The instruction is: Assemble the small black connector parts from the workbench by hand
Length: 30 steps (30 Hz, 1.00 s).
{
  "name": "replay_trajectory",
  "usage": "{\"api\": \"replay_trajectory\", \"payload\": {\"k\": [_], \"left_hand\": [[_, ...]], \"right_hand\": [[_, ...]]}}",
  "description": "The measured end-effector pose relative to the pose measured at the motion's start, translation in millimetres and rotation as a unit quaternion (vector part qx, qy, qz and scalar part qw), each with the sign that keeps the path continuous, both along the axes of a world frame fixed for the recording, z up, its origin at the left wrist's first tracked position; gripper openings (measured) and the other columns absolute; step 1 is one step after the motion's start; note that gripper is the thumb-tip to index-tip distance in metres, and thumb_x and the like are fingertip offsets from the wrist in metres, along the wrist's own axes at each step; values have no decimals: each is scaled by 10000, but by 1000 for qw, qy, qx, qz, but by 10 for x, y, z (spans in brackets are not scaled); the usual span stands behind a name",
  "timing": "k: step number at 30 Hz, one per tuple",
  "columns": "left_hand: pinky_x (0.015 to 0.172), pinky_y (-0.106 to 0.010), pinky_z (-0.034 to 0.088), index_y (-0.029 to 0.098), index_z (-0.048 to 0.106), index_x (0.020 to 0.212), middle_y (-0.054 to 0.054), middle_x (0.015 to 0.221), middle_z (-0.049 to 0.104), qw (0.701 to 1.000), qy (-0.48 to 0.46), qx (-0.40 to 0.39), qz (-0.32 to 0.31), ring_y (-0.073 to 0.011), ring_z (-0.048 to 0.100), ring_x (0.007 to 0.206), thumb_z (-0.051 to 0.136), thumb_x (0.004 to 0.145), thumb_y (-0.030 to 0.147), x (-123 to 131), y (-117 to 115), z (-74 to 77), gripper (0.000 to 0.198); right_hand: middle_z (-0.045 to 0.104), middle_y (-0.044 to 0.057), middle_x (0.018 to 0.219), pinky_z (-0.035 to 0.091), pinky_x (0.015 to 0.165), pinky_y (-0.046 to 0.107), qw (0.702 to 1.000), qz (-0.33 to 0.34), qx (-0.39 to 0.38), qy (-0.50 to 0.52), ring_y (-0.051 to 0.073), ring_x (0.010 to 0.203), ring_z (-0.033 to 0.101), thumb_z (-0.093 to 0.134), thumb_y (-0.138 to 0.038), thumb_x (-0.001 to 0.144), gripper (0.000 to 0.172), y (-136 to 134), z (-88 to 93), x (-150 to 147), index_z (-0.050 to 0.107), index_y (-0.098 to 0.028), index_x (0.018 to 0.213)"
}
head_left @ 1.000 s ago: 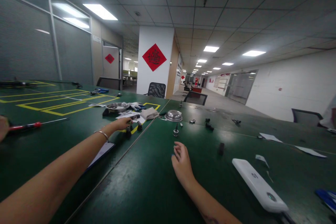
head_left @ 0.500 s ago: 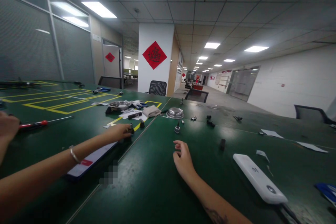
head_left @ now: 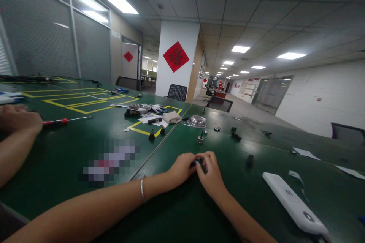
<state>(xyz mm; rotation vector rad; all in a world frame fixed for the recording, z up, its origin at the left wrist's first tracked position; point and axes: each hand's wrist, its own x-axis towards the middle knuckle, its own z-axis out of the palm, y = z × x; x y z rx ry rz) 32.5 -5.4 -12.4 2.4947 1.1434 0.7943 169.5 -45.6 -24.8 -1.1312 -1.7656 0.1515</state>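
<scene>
My left hand (head_left: 182,168), with a silver bangle on its wrist, meets my right hand (head_left: 210,171) low over the green table. Fingertips of both curl around a small dark part (head_left: 197,162), mostly hidden by the fingers; its kind cannot be made out. Just beyond stands a metal fitting (head_left: 200,139) with a thin stem. To the left, a black cone-shaped piece (head_left: 152,135) with a metal top stands upright beside a similar black piece (head_left: 162,130). Behind the fitting lies a shiny round metal dish (head_left: 196,121).
At the left, another person's hand (head_left: 21,121) rests near a red-handled screwdriver (head_left: 58,122). A white device (head_left: 293,202) lies at the right, near a dark block (head_left: 250,160). Farther back are a metal bowl (head_left: 139,109), a cloth (head_left: 172,117) and black parts (head_left: 235,134).
My left hand has left the black cone-shaped piece and moved right to meet my right hand. That piece now stands free on the table. The view has turned slightly left.
</scene>
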Motion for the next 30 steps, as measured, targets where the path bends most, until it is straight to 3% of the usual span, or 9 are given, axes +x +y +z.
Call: {"api": "replay_trajectory", "payload": {"k": [3,6,10,13,15,16,21,26,30], "left_hand": [[705,-255,424,185,644,928,-44,863,663,999,-20,-8,-31,-189,600,797,544,773,209,-27,-5,-24,186],[703,-251,435,185,645,930,-34,872,674,995,-61,-55,-64,-179,606,790,541,771,202,-78,30,-53,191],[677,-268,451,179,613,969,-33,854,664,982,-127,-131,-43,-182,605,759,576,724,181,-96,51,-127,248],[697,-267,464,189,315,1299,-16,857,639,968,-190,-160,-24,-163,609,752,575,699,106,-89,23,-159,659],[740,-277,468,189,66,1376,-9,854,622,961,-215,-171,-23,-158,612,769,564,708,86,-86,4,-159,839],[756,-282,468,191,20,1377,-8,852,616,961,-217,-172,-25,-159,613,778,559,714,83,-86,-2,-155,862],[730,-293,473,187,70,1358,-24,858,612,963,-207,-171,-30,-179,619,777,549,723,94,-88,5,-147,801],[781,-309,459,174,71,1360,-61,937,625,964,-200,-166,-57,-192,618,851,535,712,83,-87,10,-163,802],[727,-306,455,172,191,1332,-40,855,632,973,-167,-152,-45,-200,624,792,554,690,100,-85,17,-161,741]], "right_hand": [[485,40,897,465,616,275,1000,6,-14,-9,146,684,507,486,-109,763,259,66,-36,38,592,-196,983],[514,35,882,464,600,263,999,30,-23,1,147,689,525,483,-96,766,271,89,-35,31,613,-208,976],[547,36,889,472,631,265,999,41,-30,5,156,734,544,486,-95,779,287,66,6,-13,630,-228,988],[566,43,923,476,721,289,998,44,-33,-12,175,839,556,473,-90,796,307,43,41,-34,622,-231,1025],[575,47,939,475,770,303,998,51,-28,-18,179,883,560,461,-80,801,326,29,59,-41,614,-230,1046],[580,48,947,475,785,306,998,58,-23,-19,177,889,564,452,-72,801,339,22,68,-44,609,-230,1056],[610,46,950,481,806,305,996,82,9,-23,172,896,580,422,-43,801,352,5,97,-52,617,-226,1030],[579,43,884,480,767,293,999,40,3,-13,166,838,575,477,-79,800,267,29,78,-51,630,-214,972],[562,36,877,472,761,287,1000,18,-5,-12,164,836,569,512,-110,801,247,36,57,-45,632,-221,985]]}}
